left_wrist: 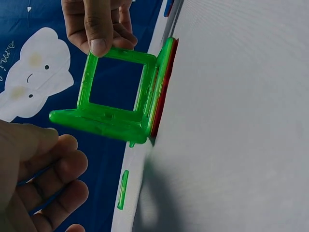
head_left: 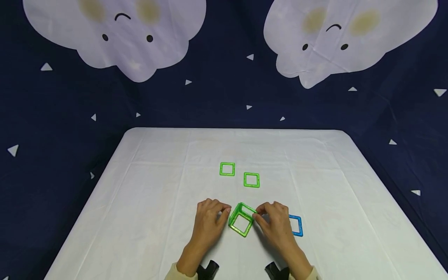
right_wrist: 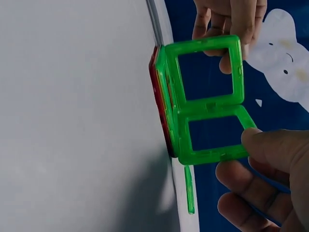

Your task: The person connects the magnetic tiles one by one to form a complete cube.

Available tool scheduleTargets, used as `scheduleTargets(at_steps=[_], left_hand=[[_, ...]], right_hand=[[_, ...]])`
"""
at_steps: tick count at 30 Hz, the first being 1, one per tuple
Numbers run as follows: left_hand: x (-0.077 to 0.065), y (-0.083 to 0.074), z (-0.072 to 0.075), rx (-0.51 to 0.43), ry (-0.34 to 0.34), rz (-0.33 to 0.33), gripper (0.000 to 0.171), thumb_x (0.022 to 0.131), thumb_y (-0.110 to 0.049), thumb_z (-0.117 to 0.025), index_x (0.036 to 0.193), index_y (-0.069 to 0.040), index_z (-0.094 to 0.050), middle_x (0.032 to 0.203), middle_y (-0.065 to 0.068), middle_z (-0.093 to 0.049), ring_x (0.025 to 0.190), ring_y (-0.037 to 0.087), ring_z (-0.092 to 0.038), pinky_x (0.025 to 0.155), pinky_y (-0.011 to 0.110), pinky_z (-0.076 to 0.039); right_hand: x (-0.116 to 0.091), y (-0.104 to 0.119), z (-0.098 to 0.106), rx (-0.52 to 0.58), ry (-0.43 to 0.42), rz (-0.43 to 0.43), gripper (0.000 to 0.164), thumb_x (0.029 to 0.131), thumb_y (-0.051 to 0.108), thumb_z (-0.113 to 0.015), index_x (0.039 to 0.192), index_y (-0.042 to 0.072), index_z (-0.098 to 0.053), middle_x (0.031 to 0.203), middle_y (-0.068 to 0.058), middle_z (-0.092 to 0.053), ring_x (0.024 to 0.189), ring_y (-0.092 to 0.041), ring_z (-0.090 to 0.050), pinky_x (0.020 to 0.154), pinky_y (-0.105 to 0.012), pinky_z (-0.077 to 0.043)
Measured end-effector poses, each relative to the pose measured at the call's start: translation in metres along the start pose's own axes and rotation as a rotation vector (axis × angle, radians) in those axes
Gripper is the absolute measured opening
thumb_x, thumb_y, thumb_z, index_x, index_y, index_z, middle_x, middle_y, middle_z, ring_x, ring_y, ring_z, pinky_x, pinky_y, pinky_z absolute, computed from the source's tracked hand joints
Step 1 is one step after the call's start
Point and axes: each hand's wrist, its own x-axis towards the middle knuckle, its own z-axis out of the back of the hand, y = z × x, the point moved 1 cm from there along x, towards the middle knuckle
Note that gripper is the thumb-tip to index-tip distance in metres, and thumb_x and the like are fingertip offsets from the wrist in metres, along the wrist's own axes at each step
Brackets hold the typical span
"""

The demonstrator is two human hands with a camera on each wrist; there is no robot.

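Observation:
A small structure of square magnetic tiles (head_left: 241, 233) sits on the table. Two green frames (left_wrist: 149, 58) (right_wrist: 211, 103) stand upright, joined at a corner, on a flat stack with a red tile (left_wrist: 163, 92) at the bottom. My right hand (head_left: 276, 221) pinches the edge of one upright green tile between thumb (right_wrist: 256, 141) and fingers. On the opposite side, my left hand (head_left: 209, 219) hovers by the other upright tile, its fingers (left_wrist: 67, 166) loosely bent and slightly apart from it, holding nothing.
Two loose green square tiles (head_left: 227, 163) (head_left: 251, 186) lie flat farther back on the white table (head_left: 157, 186). A blue square tile (head_left: 300, 225) lies just right of my right hand, partly hidden by it. A dark blue cloth with clouds (head_left: 217, 101) hangs behind.

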Motion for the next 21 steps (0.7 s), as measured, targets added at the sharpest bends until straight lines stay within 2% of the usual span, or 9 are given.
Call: scheduleTargets(at_steps=[10,21], left_hand=[[0.01,0.001,0.0,-0.05,0.06,0.027,0.004,0.08,-0.019,-0.073,0.084,-0.019,-0.075,0.075,-0.01,-0.066,0.072,0.007,-0.053,0.077,0.031,-0.041],[0.023,0.003,-0.005,-0.17,0.181,0.146,0.009,0.083,-0.023,-0.071,0.087,-0.016,-0.076,0.077,-0.008,-0.067,0.073,0.007,-0.053,0.074,0.029,-0.04]], right_hand=[[0.01,-0.011,-0.002,0.063,0.036,0.058,0.025,0.066,0.009,-0.083,0.079,0.015,-0.063,0.071,0.006,-0.068,0.069,-0.007,-0.051,0.078,-0.038,-0.04],[0.017,-0.017,-0.006,0.125,0.105,0.039,0.02,0.071,0.01,-0.08,0.081,0.015,-0.064,0.074,0.008,-0.069,0.073,-0.005,-0.052,0.08,-0.038,-0.038]])
